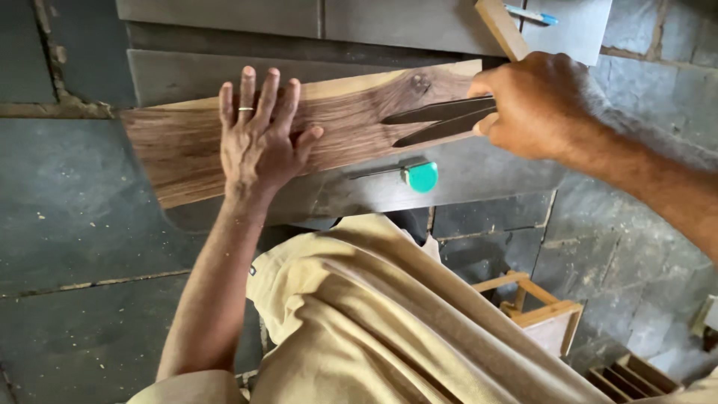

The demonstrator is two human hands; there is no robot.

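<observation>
Pressing flat with fingers spread, the left hand [258, 138] lay open on the brown grained plank [344, 112], gripping nothing, a ring on one finger. The right hand [538, 105] was closed around the butt of a dark two-bladed metal tool [441, 120], whose tapered blades lay on the plank's right end, pointing left beside a knot. The plank rested tilted across a grey slab [464, 176], its left end overhanging the dark stone floor [75, 209]. Just below its near edge lay a thin tool with a round green cap [422, 176]. A pale wooden strip [499, 26] and a blue-tipped pen [531, 15] sat beyond the right hand. Open floor spread wide to the left; a small wooden stool [542, 310] stood lower right.
</observation>
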